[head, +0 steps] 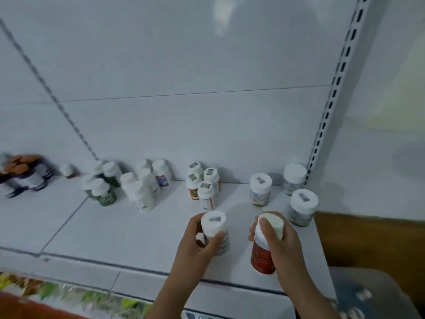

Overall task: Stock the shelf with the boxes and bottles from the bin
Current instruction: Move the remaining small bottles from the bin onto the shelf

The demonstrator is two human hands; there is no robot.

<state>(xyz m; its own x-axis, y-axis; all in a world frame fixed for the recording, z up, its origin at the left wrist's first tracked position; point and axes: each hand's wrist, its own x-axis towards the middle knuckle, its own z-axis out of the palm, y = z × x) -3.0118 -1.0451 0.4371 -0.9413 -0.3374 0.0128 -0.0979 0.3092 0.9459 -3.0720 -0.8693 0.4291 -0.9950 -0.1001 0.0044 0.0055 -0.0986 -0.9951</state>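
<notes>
So there's a bottle in each hand right now. The left hand (202, 242) is wrapped around a small white-capped bottle (215, 231) with a pale label, fingers and thumb curled round its body just under the cap. The right hand (279, 245) is clamped on a taller red-labelled bottle (264, 249) with a cream cap, thumb lying up near the cap. Both are held upright over the near right part of the shelf (115, 231), can't really tell if either base is touching it yet. Gripping them from the side like that makes sense to me, keeps the bottoms free so they can go straight down standing.

Farther back, stuff seems grouped by kind, which is probably why the hands sit where they do. Just beyond them there's a cluster of orange-labelled bottles (203, 183), and to the right three wider white-lidded jars (294, 189) near the slotted upright (333, 93). Going left: a bunch of plain white bottles (142, 185), then green-labelled ones (102, 186), and way at the far left a blurry dark pile with orange tops (20, 173), can't make out what.

My guess is the open patch in front of the orange group is where these two land. The bin isn't clearly visible, maybe the grey thing at bottom right (368, 293), not sure.
</notes>
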